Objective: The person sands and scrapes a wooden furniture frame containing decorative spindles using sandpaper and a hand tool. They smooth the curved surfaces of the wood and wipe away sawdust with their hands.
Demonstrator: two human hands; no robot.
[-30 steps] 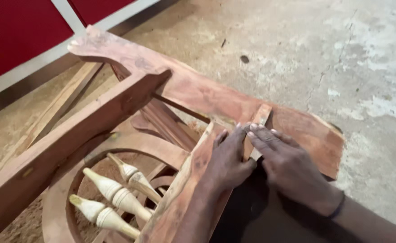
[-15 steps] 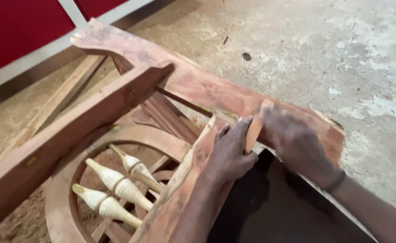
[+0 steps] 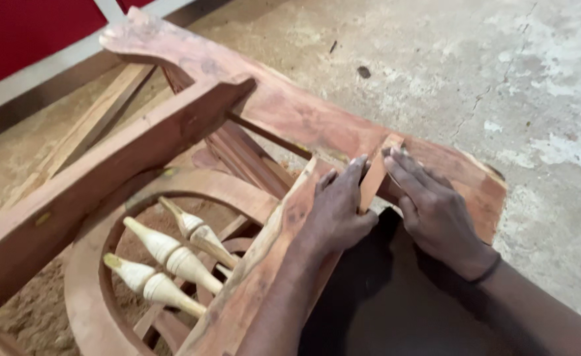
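Both hands pinch a small wooden slat [image 3: 373, 179] between them: left hand [image 3: 335, 214] at nine o'clock, right hand [image 3: 435, 214] at three, on the reddish furniture frame [image 3: 290, 112].

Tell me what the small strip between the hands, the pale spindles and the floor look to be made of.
Small strip, pinched by the left hand and right hand: reddish wood, bare, with visible grain. Pale spindles: light wood, smoothly rounded, likely lathe-turned and unvarnished. Floor: probably concrete, grey, cracked, with whitish patches.
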